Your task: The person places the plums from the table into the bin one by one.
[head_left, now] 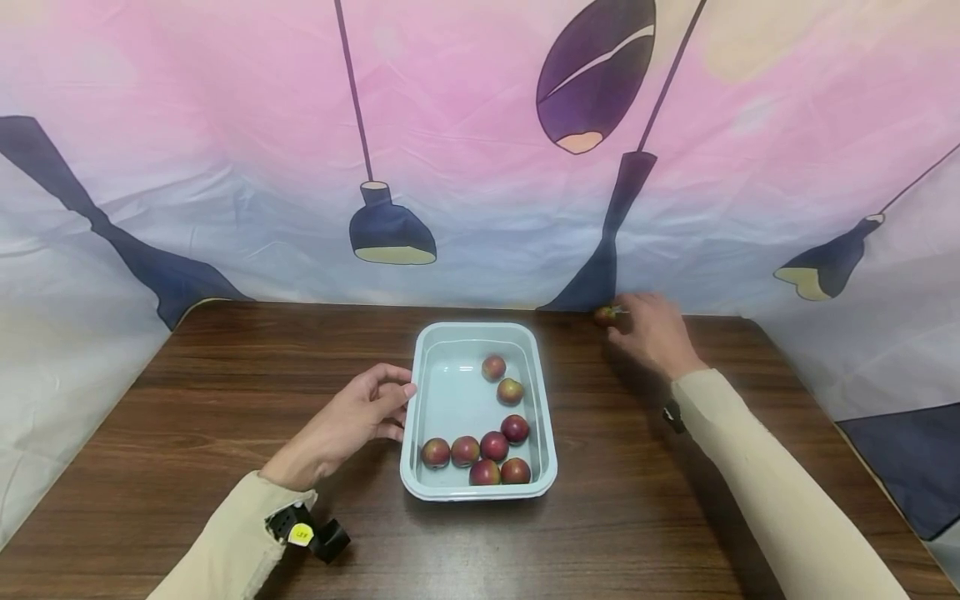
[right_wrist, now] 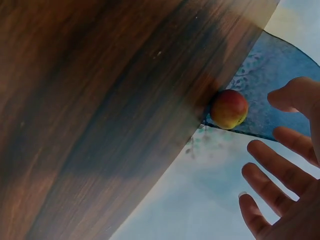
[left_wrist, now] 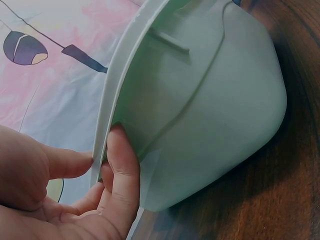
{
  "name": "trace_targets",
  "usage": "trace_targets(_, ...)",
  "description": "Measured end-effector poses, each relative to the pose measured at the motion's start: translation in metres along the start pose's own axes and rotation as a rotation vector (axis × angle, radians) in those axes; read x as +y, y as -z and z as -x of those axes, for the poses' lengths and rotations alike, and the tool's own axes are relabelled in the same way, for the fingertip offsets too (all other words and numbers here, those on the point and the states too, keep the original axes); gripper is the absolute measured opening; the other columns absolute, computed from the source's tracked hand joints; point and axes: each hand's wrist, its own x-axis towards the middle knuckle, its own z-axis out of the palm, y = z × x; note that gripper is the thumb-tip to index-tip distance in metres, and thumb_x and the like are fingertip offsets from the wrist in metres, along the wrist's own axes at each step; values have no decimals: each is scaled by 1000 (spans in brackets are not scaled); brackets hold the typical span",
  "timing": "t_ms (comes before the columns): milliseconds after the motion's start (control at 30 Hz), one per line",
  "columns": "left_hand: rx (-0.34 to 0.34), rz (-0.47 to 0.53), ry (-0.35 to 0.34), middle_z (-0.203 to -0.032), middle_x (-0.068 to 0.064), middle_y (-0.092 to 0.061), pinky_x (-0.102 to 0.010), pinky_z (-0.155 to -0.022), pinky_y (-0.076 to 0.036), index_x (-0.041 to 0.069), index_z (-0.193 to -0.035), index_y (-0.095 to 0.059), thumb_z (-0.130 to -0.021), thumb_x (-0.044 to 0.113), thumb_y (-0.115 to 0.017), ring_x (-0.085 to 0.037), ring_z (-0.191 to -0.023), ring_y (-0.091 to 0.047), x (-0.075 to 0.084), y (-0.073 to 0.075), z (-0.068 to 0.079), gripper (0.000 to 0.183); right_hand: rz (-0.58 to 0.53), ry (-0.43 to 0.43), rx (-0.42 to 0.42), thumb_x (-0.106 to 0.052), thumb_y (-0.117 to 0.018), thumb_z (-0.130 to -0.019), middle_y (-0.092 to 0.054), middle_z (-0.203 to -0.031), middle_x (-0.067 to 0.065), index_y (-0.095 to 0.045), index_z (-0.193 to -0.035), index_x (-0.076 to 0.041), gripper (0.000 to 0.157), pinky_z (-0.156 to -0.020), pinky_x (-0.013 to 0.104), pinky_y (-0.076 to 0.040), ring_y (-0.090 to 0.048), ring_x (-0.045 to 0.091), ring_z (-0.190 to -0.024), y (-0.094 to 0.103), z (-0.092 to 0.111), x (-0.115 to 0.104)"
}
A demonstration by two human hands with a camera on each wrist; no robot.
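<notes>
The left hand [head_left: 347,423] pinches the left rim of a pale green plastic tub [head_left: 448,392]. In the left wrist view its thumb lies on the outer lip, and curled fingers [left_wrist: 125,170] reach beneath the rim against the wall. Several small round red fruits [head_left: 465,451], some partly yellow, lie in the tub, mostly at the near end. At the table's far right edge, the right hand [head_left: 657,335] reaches toward a single red-and-yellow fruit [right_wrist: 229,109]. Its fingers are spread and loosely bent, with a gap between them and the fruit in the right wrist view.
A dark wood-grain table [head_left: 225,375] carries the tub near its middle. Behind it hangs a pink and blue printed cloth [head_left: 480,167] that meets the far edge, close to the lone fruit. Black wrist devices [head_left: 307,533] sit at the sleeves.
</notes>
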Motion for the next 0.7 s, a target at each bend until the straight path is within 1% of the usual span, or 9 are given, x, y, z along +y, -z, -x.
trace_targets(167, -1, -2, 0, -119, -20, -62, -31, -80, -62, -1, -140, -42, -109, 24, -50, -21, -94, -66, 0, 0, 0, 41, -20, 9, -4, -17, -73, -88, -68, -123, 25, -63, -125, 2, 43, -104, 64, -44, -57, 48, -121, -2, -5, -4)
trace_targets(367, 6, -4, 10, -118, -20, -62, -31, -80, -62, -1, -140, -43, -109, 23, -50, -21, -94, -66, 0, 0, 1, 40, -1, -8, -30, -20, -74, -88, -67, -124, 27, -62, -126, 4, 47, -104, 67, -44, -56, 49, -121, -7, -11, -6)
trace_targets(600, 2, -10, 6, -118, -20, -62, -31, -80, -62, -1, -140, -42, -109, 23, -49, -21, -95, -66, 0, 0, 1, 40, 35, -33, -30, -19, -75, -87, -69, -119, 26, -63, -125, 3, 45, -95, 65, -50, -59, 49, -116, -12, -16, 0)
trace_targets(700, 2, -10, 6, -118, -20, -62, -31, -80, -62, -1, -140, -42, -109, 24, -50, -21, -95, -66, 1, 0, 1, 40, 41, -46, -40, -20, -74, -88, -69, -117, 25, -63, -124, 2, 44, -94, 65, -50, -60, 49, -114, -13, -17, 2)
